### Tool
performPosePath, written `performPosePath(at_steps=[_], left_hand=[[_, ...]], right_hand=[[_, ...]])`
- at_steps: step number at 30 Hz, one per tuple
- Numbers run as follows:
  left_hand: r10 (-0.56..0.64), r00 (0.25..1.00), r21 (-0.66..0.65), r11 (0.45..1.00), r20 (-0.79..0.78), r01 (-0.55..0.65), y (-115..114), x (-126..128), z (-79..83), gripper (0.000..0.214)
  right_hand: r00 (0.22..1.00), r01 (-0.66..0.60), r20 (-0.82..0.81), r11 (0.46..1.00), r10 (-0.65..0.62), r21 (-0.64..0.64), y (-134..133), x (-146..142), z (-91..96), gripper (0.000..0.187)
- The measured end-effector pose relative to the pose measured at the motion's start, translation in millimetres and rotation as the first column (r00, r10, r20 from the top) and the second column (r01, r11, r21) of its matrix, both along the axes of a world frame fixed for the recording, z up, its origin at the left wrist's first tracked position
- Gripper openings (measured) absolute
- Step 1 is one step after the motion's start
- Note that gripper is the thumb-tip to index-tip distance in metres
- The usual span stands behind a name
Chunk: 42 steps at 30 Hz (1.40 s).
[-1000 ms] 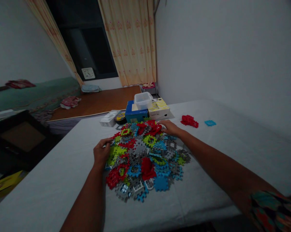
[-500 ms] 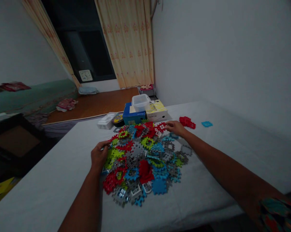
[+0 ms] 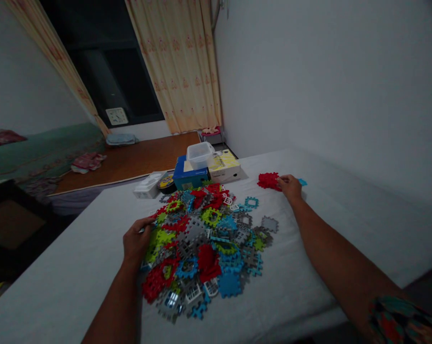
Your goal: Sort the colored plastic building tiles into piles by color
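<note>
A heap of toothed plastic building tiles in red, blue, green and grey spreads over the cloth-covered table. At its left edge rests my left hand, its fingers curled in against the tiles; whatever they hold is hidden. To the right of the heap, my right hand pinches a red building tile at a small group of red tiles. A blue tile lies just behind that hand, partly covered by it. Small white window-like frames lie among the heaped tiles.
Behind the heap stand a blue box, a yellow-and-white box and a clear plastic tub on top. A white container and a round black-and-yellow tin sit left of them. A wall rises on the right.
My right hand has moved right, from the back of the heap to the small red group, with a red tile. My left hand stays at the heap's left edge. The view has shifted slightly.
</note>
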<state>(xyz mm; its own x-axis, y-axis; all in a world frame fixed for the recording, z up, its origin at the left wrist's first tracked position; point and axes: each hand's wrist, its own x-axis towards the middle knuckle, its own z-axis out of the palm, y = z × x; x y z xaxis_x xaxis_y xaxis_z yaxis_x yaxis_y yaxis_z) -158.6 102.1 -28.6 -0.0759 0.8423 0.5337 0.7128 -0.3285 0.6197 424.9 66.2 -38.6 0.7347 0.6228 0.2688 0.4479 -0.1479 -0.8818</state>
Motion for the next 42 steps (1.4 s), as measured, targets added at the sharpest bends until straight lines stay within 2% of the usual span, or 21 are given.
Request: performPosePath(at_steps=[4,10,13,15,17,19,21,22,24,26,31,36,37,39,41,42], left_hand=[[0.005,1.000,0.009,1.000,-0.010,-0.005,-1,0,0.7,0.030],[0.016,0.999,-0.005,1.000,-0.049,-0.017,-4,2,5.1,0.029],[0.014,0.999,0.000,1.000,-0.043,-0.014,-5,3,6.1,0.030],[0.016,0.999,0.002,1.000,-0.034,-0.015,-5,4,6.4,0.030],[0.015,1.000,0.002,1.000,-0.027,-0.015,-5,4,6.5,0.029],[0.010,1.000,0.000,1.000,-0.025,-0.010,-6,4,6.6,0.029],[0.009,1.000,-0.003,1.000,-0.024,-0.009,-6,4,6.7,0.029],[0.010,1.000,-0.003,1.000,-0.022,-0.010,-6,4,6.9,0.030],[0.014,1.000,0.002,1.000,-0.017,-0.014,-7,5,7.3,0.031],[0.018,1.000,0.011,1.000,-0.015,-0.018,-7,5,7.8,0.031],[0.013,0.999,0.008,1.000,-0.033,-0.012,-8,6,8.8,0.030],[0.008,0.998,0.014,1.000,-0.056,-0.007,-7,4,8.2,0.030],[0.008,0.998,0.017,1.000,-0.058,-0.007,-7,4,8.0,0.029],[0.005,0.998,0.021,1.000,-0.061,-0.004,-7,3,7.5,0.029],[0.004,0.998,0.018,1.000,-0.062,-0.003,-6,3,7.0,0.030],[0.005,0.998,0.013,1.000,-0.061,-0.004,-6,2,6.8,0.030]], right_hand=[[0.999,-0.027,-0.027,0.999,0.028,0.025,4,-2,-4.5,0.032],[0.994,-0.093,-0.039,0.987,0.099,0.132,14,-2,-10.8,0.034],[0.987,-0.156,0.052,0.978,0.150,0.137,14,-8,-5.9,0.032],[0.956,-0.248,0.186,0.963,0.227,0.102,13,-17,1.8,0.029],[0.851,-0.436,0.312,0.899,0.423,-0.029,9,-30,10.0,0.026],[0.682,-0.603,0.340,0.761,0.647,-0.239,6,-44,15.3,0.025],[0.556,-0.646,0.324,0.644,0.765,-0.411,3,-55,16.0,0.031],[0.523,-0.638,0.324,0.615,0.788,-0.463,2,-59,15.0,0.035],[0.503,-0.619,0.325,0.596,0.801,-0.510,1,-63,11.5,0.040],[0.530,-0.610,0.305,0.606,0.791,-0.511,2,-63,8.1,0.041],[0.640,-0.605,0.235,0.668,0.732,-0.434,2,-61,6.6,0.034],[0.610,-0.651,0.214,0.637,0.763,-0.412,0,-63,11.9,0.028],[0.627,-0.638,0.226,0.658,0.746,-0.401,1,-61,13.1,0.028],[0.729,-0.552,0.254,0.765,0.635,-0.331,5,-53,15.2,0.026],[0.867,-0.373,0.271,0.904,0.419,-0.207,9,-36,16.1,0.026],[0.919,-0.261,0.268,0.955,0.291,-0.143,10,-25,15.8,0.027]])
